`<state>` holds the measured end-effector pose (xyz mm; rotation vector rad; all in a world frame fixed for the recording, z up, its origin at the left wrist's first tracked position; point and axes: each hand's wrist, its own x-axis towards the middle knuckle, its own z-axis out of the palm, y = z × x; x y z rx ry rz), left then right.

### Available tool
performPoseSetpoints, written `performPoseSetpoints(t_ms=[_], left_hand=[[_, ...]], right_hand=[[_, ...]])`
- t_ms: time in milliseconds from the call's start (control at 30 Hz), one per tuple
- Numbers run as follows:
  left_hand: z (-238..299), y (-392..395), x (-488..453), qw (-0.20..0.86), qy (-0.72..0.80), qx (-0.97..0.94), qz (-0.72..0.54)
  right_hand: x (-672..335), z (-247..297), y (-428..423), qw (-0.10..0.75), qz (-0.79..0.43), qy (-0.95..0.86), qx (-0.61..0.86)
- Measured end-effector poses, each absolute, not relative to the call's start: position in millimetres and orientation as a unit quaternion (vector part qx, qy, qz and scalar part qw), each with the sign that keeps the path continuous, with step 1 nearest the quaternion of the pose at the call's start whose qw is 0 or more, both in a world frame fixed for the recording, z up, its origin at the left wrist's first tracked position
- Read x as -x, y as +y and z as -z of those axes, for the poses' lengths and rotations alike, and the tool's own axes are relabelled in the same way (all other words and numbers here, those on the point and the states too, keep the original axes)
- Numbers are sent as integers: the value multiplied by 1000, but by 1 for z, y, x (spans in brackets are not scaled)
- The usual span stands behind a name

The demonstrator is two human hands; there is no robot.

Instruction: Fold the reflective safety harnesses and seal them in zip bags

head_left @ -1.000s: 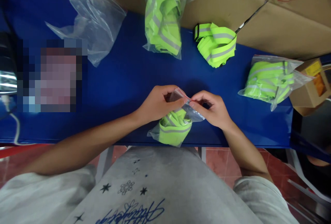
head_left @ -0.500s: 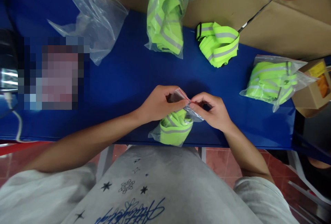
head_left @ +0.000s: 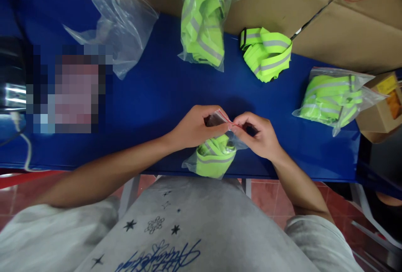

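A small clear zip bag (head_left: 216, 154) with a folded neon-green reflective band inside hangs at the near edge of the blue table (head_left: 163, 91). My left hand (head_left: 194, 127) pinches the bag's red-lined top from the left, fingers closed. My right hand (head_left: 259, 133) pinches the same top edge from the right, fingers closed. The two sets of fingertips nearly meet at the bag's mouth.
An empty clear bag (head_left: 116, 24) lies at the back left. A filled bag of green bands (head_left: 202, 20) sits at the back centre, a loose green band (head_left: 266, 52) to its right, another filled bag (head_left: 333, 96) at the right. A cardboard box (head_left: 383, 104) stands at the right edge.
The hands stay pinched on the bag's top edge; the bag has shifted very slightly. Nothing else on the table has moved.
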<state>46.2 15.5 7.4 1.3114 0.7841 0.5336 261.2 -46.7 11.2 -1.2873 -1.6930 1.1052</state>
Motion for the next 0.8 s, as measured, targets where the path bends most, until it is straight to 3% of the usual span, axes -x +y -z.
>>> performPoseSetpoints(t_ms=[300, 800], left_hand=[[-6, 17, -46, 695, 320, -586, -267], [-11, 20, -43, 655, 336, -597, -318]], right_hand=[[-267, -15, -44, 366, -468, -624, 507], [-284, -27, -38, 329, -430, -646, 538]])
